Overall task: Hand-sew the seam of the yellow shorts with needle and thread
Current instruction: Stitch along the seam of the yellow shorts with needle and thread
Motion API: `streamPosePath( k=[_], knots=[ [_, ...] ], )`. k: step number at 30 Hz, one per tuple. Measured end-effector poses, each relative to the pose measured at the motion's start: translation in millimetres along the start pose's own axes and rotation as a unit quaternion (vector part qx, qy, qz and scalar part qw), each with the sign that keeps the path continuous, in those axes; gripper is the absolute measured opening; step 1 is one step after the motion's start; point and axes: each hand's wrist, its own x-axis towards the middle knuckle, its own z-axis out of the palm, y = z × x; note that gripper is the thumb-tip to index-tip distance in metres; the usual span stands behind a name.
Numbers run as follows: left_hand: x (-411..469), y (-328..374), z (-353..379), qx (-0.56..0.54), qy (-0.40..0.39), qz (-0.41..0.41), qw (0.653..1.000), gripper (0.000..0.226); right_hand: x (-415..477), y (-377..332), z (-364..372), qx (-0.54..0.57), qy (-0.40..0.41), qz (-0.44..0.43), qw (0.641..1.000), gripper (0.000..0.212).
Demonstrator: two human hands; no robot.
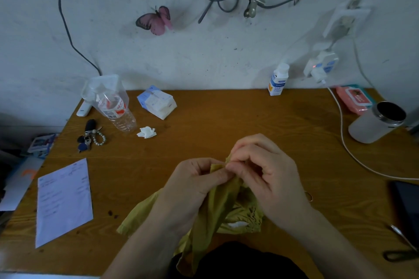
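Observation:
The yellow shorts [217, 208] lie bunched at the near middle of the wooden table [226, 115], hanging over its front edge. My left hand [192, 186] grips a raised fold of the fabric from the left, thumb and fingers curled round it. My right hand [267, 172] meets it from the right, fingertips pinching the top edge of the same fold. The needle and thread are too small to make out between my fingers.
Scissors [401, 242] and a dark phone [405, 206] lie at the right edge, with a white cable [344, 142] and a grey cup [376, 122] behind. To the left are a paper sheet [63, 201], keys [89, 136], a plastic bottle [113, 106], a tissue pack [157, 102] and a crumpled tissue [147, 132].

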Motion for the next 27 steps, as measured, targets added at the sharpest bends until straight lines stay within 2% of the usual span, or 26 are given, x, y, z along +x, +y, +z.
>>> streamPosePath(
  k=[5, 8, 14, 16, 19, 22, 27],
  knots=[
    [1, -3, 1, 0.015, 0.030, 0.002, 0.999, 0.016, -3, 1, 8, 0.000, 0.064, -0.004, 0.998, 0.020],
    [0, -5, 2, 0.020, 0.045, 0.008, 0.999, 0.008, -5, 5, 10, -0.029, 0.045, 0.004, 0.999, 0.023],
    [1, -5, 8, 0.068, 0.043, 0.015, 0.997, 0.018, -6, 6, 19, -0.096, 0.050, -0.033, 0.994, 0.025],
    [2, -4, 8, 0.049, 0.032, 0.007, 0.998, 0.022, -5, 6, 19, -0.086, 0.058, -0.051, 0.993, 0.024],
    [2, -1, 6, -0.011, -0.004, -0.016, 1.000, 0.011, -2, 7, 21, -0.059, 0.063, -0.061, 0.994, 0.022],
    [1, 1, 5, -0.051, -0.029, -0.029, 0.998, 0.017, -2, 8, 25, -0.023, 0.069, -0.059, 0.996, 0.019],
    [1, 1, 10, -0.145, -0.040, -0.062, 0.987, 0.012, -4, 7, 34, 0.016, 0.147, -0.063, 0.987, 0.015]
  ],
)
